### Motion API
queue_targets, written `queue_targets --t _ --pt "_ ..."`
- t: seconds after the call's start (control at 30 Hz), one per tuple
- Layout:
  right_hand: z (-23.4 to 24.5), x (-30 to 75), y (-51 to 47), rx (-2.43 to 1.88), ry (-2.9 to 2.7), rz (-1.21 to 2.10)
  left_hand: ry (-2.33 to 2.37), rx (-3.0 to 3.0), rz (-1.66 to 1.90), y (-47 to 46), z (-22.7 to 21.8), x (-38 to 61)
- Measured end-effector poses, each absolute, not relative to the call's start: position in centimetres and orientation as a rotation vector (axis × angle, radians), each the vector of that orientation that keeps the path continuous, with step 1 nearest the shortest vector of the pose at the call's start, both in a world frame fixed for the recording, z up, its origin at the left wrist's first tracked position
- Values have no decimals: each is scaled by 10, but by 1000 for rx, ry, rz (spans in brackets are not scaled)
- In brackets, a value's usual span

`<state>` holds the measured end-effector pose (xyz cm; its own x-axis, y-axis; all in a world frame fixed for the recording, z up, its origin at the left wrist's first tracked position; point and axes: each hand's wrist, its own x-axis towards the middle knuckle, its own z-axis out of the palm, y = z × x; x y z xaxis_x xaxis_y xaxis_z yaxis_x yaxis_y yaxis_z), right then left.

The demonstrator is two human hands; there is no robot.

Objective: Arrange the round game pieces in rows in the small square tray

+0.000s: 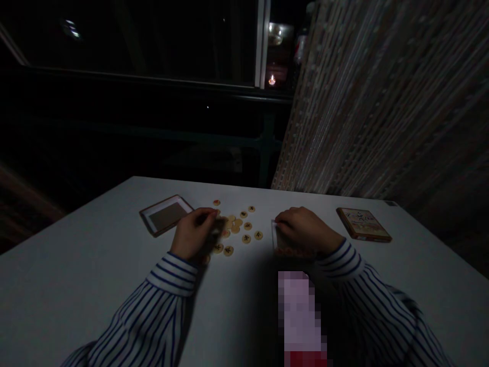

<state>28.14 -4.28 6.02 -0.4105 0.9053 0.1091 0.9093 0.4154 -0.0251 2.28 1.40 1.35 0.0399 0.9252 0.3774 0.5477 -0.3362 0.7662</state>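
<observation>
Round wooden xiangqi pieces (246,238) lie scattered on the white table, some with dark characters and some with red. My left hand (193,229) is at the left side of them, thumb and forefinger closed together at a xiangqi piece (217,211). My right hand (305,227) is over a small open box (274,239), its curled fingertips inside at the left end. A row of pieces (290,252) shows along the box's near side. The hand covers much of the box, and whatever its fingers hold is hidden.
A shallow open box or lid (166,215) with a grey inside lies at the left. A flat box with a printed cover (362,224) lies at the right. Behind the table (95,265) hang a string curtain (344,102) and a dark window. A pixelated patch covers the near middle.
</observation>
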Motion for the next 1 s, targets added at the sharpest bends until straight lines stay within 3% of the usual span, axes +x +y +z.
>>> queue_targets --t 0.53,1.0 --pt "37 210 -1 -1584 -2813 -69 1594 2235 1038 21 -12 7" --pt "18 186 11 -1525 -2884 -255 1570 2229 1148 22 -11 3"
